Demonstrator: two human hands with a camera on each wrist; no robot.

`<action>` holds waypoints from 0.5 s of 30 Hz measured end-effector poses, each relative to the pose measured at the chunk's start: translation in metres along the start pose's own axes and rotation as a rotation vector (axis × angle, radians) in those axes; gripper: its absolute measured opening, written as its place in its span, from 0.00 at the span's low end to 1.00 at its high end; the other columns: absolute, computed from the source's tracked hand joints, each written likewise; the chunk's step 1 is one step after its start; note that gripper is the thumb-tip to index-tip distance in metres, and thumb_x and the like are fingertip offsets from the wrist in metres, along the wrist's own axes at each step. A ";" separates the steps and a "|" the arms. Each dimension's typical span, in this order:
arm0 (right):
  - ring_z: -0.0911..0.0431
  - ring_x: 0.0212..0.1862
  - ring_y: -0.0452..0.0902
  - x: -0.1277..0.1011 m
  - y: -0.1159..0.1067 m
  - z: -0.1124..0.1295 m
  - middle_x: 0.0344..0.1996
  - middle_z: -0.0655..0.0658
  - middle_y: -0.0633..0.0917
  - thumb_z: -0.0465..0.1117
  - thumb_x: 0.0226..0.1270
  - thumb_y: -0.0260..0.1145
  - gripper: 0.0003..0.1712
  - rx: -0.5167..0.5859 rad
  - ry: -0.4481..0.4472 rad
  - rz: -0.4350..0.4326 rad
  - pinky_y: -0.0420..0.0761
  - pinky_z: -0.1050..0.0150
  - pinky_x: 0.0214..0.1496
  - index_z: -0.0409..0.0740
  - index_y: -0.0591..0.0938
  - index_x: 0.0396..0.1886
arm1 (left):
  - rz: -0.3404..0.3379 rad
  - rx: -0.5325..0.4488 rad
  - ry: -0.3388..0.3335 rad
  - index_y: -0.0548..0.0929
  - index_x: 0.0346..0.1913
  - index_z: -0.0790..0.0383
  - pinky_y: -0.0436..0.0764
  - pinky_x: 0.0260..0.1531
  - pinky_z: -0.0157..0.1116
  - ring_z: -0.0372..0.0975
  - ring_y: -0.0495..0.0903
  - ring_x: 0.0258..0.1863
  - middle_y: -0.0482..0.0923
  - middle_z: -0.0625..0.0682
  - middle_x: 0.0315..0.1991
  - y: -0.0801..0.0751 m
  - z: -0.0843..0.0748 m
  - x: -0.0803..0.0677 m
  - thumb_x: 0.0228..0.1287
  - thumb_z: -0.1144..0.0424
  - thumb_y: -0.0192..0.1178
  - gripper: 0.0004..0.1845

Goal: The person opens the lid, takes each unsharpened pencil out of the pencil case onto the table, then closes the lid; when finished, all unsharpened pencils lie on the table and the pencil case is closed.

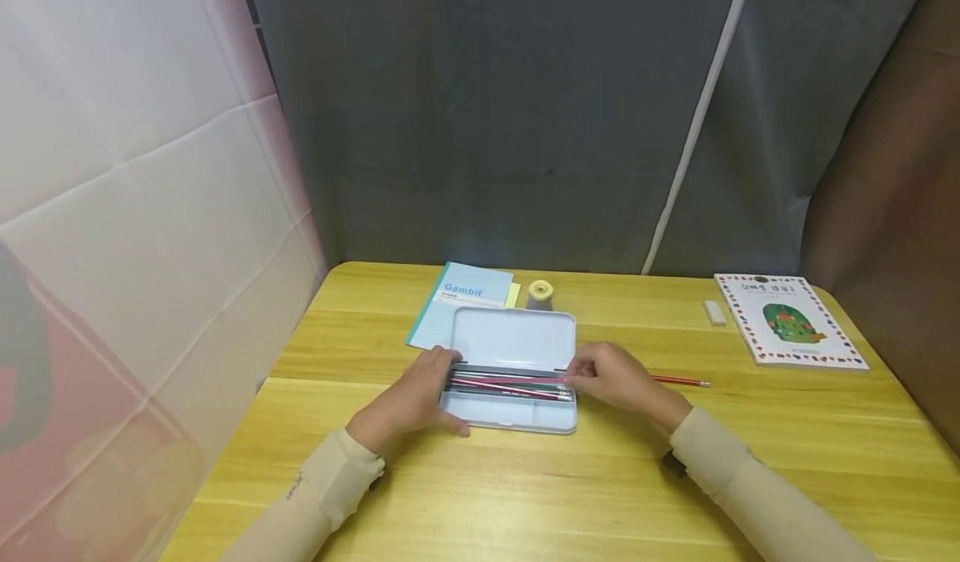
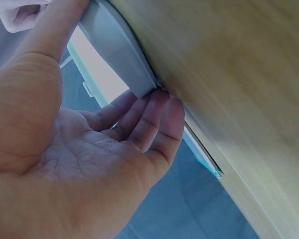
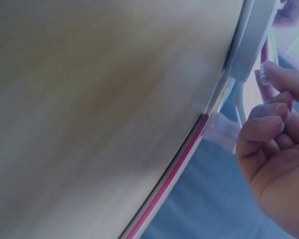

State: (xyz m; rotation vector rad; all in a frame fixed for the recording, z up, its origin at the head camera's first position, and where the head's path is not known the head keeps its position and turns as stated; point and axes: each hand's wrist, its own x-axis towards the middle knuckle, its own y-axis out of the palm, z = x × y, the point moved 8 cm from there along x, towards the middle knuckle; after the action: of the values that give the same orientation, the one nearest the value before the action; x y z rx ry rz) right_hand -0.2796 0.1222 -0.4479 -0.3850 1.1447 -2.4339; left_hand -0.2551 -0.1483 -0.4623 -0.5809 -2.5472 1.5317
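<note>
Seen whole only from the head camera: an open pencil case [image 1: 514, 370] lying mid-table [image 1: 525, 495], lid raised toward the far side, tray nearest the person. Inside the tray, a row of pencils [image 1: 510, 385] laid lengthwise, red and green among them, filling the far half; near half bare.

Left hand [image 1: 420, 399] set against the case's left end, thumb along the near edge. Shown close only by the left wrist camera: straight, relaxed fingers [image 2: 154, 119] touching the rounded corner of the case [image 2: 119, 50], palm spread, nothing clasped.

Right hand [image 1: 611, 377] at the case's right end. Revealed by the right wrist camera alone: fingertips [image 3: 281, 79] pinching the capped end of one pencil [image 3: 263, 57] just beside the case rim [image 3: 249, 45]; other fingers curled.

Missing from both wrist views: a loose red pencil [image 1: 681, 381] on the table right of that hand, a blue notebook [image 1: 461, 308] and a small sharpener [image 1: 540, 293] behind the lid, an eraser [image 1: 715, 312] and a picture book [image 1: 787, 320] at far right.
</note>
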 end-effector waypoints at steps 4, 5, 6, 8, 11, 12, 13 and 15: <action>0.65 0.25 0.66 -0.010 -0.012 -0.008 0.21 0.54 0.79 0.38 0.69 0.77 0.06 0.037 -0.022 -0.032 0.68 0.70 0.28 0.47 0.89 0.30 | -0.003 0.008 0.004 0.67 0.74 0.69 0.76 0.70 0.50 0.50 0.71 0.61 0.74 0.59 0.62 0.000 -0.001 0.000 0.38 0.47 0.90 0.62; 0.65 0.25 0.66 -0.013 -0.015 -0.011 0.22 0.54 0.80 0.38 0.69 0.76 0.06 0.039 -0.022 -0.041 0.68 0.70 0.28 0.47 0.89 0.31 | -0.003 0.009 0.004 0.67 0.74 0.69 0.76 0.70 0.50 0.50 0.71 0.61 0.74 0.59 0.62 0.000 -0.001 0.000 0.38 0.47 0.90 0.61; 0.65 0.25 0.66 -0.016 -0.019 -0.014 0.23 0.54 0.81 0.38 0.69 0.76 0.05 0.042 -0.021 -0.051 0.68 0.70 0.28 0.46 0.90 0.31 | -0.003 0.006 0.003 0.67 0.74 0.69 0.76 0.70 0.50 0.49 0.71 0.61 0.74 0.59 0.62 -0.001 -0.002 -0.001 0.38 0.47 0.90 0.61; 0.65 0.25 0.66 -0.023 -0.027 -0.019 0.23 0.54 0.81 0.38 0.69 0.76 0.04 0.046 -0.006 -0.071 0.68 0.70 0.28 0.46 0.90 0.32 | -0.004 0.005 0.003 0.68 0.73 0.69 0.76 0.70 0.50 0.49 0.71 0.61 0.74 0.59 0.61 -0.002 -0.002 -0.001 0.39 0.48 0.90 0.61; 0.65 0.26 0.66 -0.033 -0.038 -0.027 0.23 0.54 0.80 0.37 0.69 0.76 0.04 0.054 0.012 -0.097 0.68 0.69 0.28 0.46 0.91 0.33 | -0.006 0.006 0.007 0.68 0.73 0.69 0.76 0.70 0.50 0.49 0.71 0.61 0.74 0.58 0.61 -0.003 -0.003 -0.001 0.39 0.48 0.90 0.61; 0.65 0.26 0.67 -0.037 -0.041 -0.029 0.23 0.54 0.79 0.37 0.69 0.76 0.04 0.056 0.019 -0.105 0.68 0.69 0.29 0.46 0.91 0.33 | -0.005 0.009 0.008 0.68 0.73 0.69 0.76 0.70 0.50 0.49 0.71 0.60 0.74 0.58 0.61 -0.002 -0.002 -0.001 0.39 0.48 0.90 0.61; 0.65 0.27 0.67 -0.041 -0.044 -0.032 0.22 0.54 0.78 0.36 0.69 0.76 0.04 0.058 0.025 -0.111 0.69 0.69 0.29 0.46 0.90 0.33 | -0.005 0.012 0.008 0.68 0.74 0.69 0.76 0.70 0.50 0.49 0.71 0.60 0.74 0.58 0.61 -0.002 -0.002 -0.001 0.39 0.48 0.90 0.61; 0.65 0.27 0.67 -0.049 -0.050 -0.038 0.22 0.54 0.76 0.36 0.69 0.76 0.03 0.058 0.036 -0.119 0.69 0.69 0.30 0.46 0.90 0.33 | -0.001 0.012 0.010 0.67 0.74 0.69 0.76 0.70 0.50 0.49 0.71 0.61 0.74 0.58 0.61 -0.001 -0.002 -0.001 0.39 0.47 0.90 0.61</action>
State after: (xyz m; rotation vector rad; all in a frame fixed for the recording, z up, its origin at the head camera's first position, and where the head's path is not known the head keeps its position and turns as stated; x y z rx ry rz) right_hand -0.2652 0.2001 -0.4357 -0.4035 1.0915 -2.5807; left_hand -0.2539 -0.1472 -0.4600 -0.5842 -2.5284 1.5392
